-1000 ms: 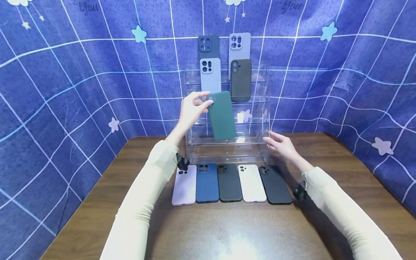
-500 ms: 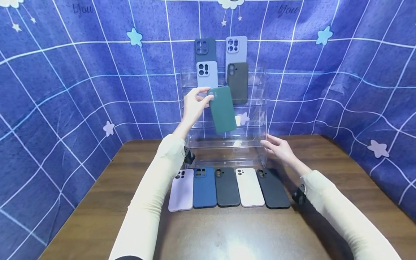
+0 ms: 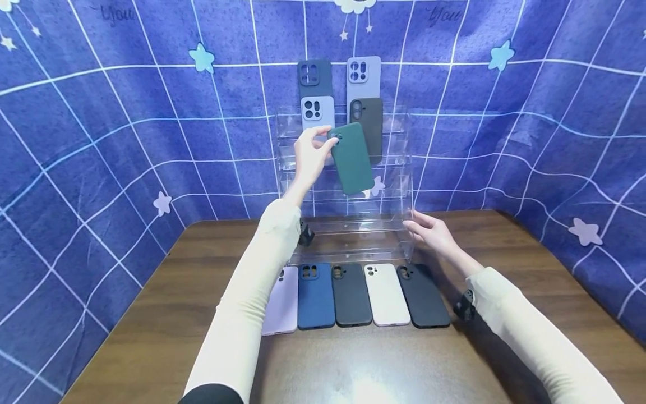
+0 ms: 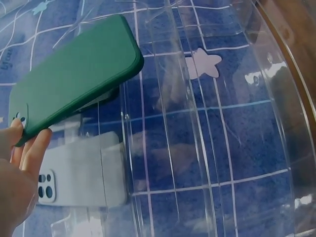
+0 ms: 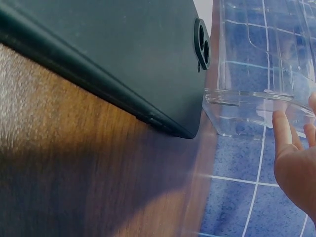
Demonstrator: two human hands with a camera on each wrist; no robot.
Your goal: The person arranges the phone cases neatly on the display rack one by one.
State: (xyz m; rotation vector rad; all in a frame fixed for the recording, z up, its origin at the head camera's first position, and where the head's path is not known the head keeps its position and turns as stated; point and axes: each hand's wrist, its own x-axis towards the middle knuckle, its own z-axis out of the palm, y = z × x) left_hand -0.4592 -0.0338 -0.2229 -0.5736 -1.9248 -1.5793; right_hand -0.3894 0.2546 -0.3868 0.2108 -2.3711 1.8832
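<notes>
My left hand [image 3: 310,157] pinches a green phone case [image 3: 352,160] at its upper left corner, beside the camera holes. The case hangs tilted in front of a clear tiered stand [image 3: 348,226], partly covering the dark case behind it. In the left wrist view, thumb and fingers are on the green case's [image 4: 74,74] corner, and a pale case [image 4: 84,173] shows below it. At the stand's right side, my right hand [image 3: 433,233] touches the edge with fairly straight fingers. The right wrist view shows those fingertips [image 5: 282,129] at the clear wall.
The stand's upper tiers bear a navy case [image 3: 315,78], a lilac case [image 3: 370,78], a light blue case [image 3: 325,109] and a dark case [image 3: 374,134]. Before it on the wooden table [image 3: 404,365] lie lilac [image 3: 281,306], blue [image 3: 316,300], grey [image 3: 351,297], white [image 3: 387,297] and black [image 3: 425,300] cases.
My left hand has carried the green case upward and slightly right, toward the dark case. My right hand stays at the stand's side. The head view has shifted a little.
</notes>
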